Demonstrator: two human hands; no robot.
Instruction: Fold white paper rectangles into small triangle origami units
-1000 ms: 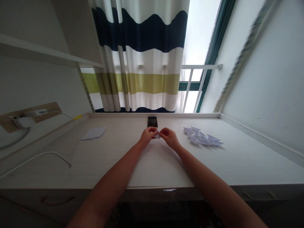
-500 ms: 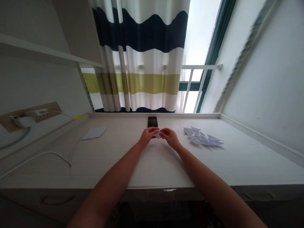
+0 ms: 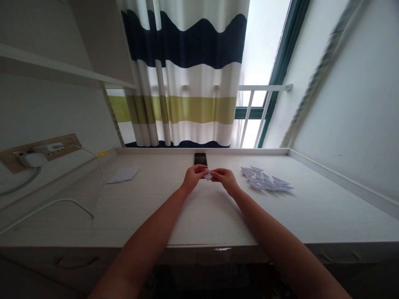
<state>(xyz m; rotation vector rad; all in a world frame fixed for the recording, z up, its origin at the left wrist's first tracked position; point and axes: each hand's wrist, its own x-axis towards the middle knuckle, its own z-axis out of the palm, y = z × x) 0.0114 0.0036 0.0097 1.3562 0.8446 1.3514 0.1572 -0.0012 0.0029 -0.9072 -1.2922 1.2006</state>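
A small folded piece of white paper (image 3: 208, 175) is pinched between my two hands, held a little above the white desk (image 3: 212, 220). My left hand (image 3: 193, 176) grips its left side, thumb and fingers closed. On the other side, my right hand (image 3: 223, 178) has its fingertips closed on the right edge. Just behind the hands lies a dark phone (image 3: 200, 159), its near end partly covered by them. To the right rests a pile of several folded paper pieces (image 3: 264, 180) with pointed corners. Flat white paper sheets (image 3: 123, 175) lie on the left.
A white cable (image 3: 100, 174) runs from the wall socket panel (image 3: 56, 150) down onto the desk at left. A low raised rim (image 3: 243, 151) borders the desk's back. Beyond it hang a striped curtain (image 3: 199, 83) and a white railing (image 3: 262, 88) by the window.
The folded paper has turned slightly between my fingers, and my right hand has shifted a little. The phone, the paper pile and the sheets stay where they were.
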